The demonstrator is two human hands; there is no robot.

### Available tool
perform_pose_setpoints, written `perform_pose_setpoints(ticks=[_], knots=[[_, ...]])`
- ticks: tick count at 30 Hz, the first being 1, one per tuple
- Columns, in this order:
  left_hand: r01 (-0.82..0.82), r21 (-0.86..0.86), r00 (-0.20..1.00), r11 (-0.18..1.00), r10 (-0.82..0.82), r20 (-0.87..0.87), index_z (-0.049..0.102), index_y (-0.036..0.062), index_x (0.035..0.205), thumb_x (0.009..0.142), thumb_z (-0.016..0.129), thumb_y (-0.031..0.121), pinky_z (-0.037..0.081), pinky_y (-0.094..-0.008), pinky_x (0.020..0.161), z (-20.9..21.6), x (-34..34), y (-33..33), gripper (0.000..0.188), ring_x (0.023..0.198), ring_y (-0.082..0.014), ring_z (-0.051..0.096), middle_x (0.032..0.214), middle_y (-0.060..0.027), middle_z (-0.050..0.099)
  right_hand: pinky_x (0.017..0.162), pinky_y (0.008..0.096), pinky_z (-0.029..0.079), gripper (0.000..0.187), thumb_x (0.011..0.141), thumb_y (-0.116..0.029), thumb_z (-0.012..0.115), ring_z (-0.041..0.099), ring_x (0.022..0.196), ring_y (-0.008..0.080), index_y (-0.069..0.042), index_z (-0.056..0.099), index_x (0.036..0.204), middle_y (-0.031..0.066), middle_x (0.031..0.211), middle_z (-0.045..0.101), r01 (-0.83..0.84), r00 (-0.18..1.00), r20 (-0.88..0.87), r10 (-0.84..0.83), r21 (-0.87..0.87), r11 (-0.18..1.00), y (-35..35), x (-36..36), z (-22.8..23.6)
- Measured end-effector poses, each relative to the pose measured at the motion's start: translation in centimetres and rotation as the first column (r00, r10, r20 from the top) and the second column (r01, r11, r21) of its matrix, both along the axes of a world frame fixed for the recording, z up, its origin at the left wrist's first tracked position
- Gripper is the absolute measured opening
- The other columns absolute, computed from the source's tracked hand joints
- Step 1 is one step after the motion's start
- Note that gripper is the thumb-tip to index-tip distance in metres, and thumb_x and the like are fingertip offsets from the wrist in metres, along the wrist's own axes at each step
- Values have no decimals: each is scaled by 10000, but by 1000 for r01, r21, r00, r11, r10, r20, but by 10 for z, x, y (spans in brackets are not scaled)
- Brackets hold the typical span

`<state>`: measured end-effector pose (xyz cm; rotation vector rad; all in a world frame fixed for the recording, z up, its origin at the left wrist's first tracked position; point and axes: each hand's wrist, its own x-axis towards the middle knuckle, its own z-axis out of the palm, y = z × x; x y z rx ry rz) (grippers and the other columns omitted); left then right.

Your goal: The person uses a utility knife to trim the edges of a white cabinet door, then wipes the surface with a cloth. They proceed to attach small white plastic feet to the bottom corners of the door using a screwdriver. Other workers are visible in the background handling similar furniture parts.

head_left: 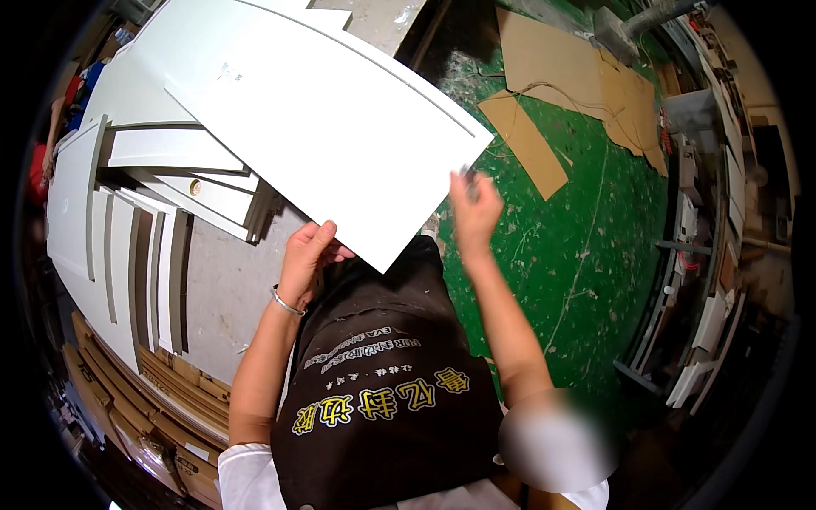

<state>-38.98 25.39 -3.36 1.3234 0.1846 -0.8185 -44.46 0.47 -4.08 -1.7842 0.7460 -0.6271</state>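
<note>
A long white panel [340, 136] slants across the view, one narrow groove running near its far long edge. My left hand [306, 259] grips the panel's near edge by its lower corner, thumb on top and fingers underneath. A bracelet circles that wrist. Beside the panel's right-hand end is my right hand [477, 208], closed and slightly blurred. Something small and dark shows at its fingertips, too blurred to name. Whether the right hand touches the panel edge is hard to make out.
More white boards [174, 157] lie stacked on the left, and others [144, 263] stand nearer me. Flat brown cartons [127, 416] are piled at lower left. Cardboard sheets [552, 64] cover part of the green floor [569, 246]. A rack with panels [705, 323] lines the right. Another person's arm [55, 127] shows far left.
</note>
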Motion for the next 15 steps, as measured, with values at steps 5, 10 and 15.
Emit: perform_pose_setpoints(ticks=[5, 10, 15], knots=[[-14, -32, 1000, 999, 13, -24, 612, 57, 862, 929, 629, 335, 505, -222, 638, -1, 1, 0, 286, 708, -140, 677, 800, -65, 685, 573, 304, 479, 129, 783, -87, 722, 615, 632, 136, -33, 618, 728, 77, 696, 643, -743, 668, -21, 743, -63, 666, 93, -79, 8], [-73, -21, 997, 997, 73, 19, 600, 42, 834, 931, 625, 272, 499, -214, 623, -1, -3, -1, 251, 685, -126, 663, 780, -86, 693, 581, 261, 461, 123, 825, -69, 701, 537, 618, 95, -54, 632, 925, 9, 805, 634, -156, 986, -32, 166, 207, 966, 73, -89, -6], [245, 20, 968, 969, -245, 54, 607, -10, 914, 946, 591, 228, 516, -242, 654, 3, -30, -29, 241, 727, -143, 670, 814, -118, 714, 557, 204, 431, 429, 849, -66, 646, 531, 695, 76, -18, 489, 1245, 35, 918, 590, -26, 999, -21, 39, 442, 897, 59, -87, -4]])
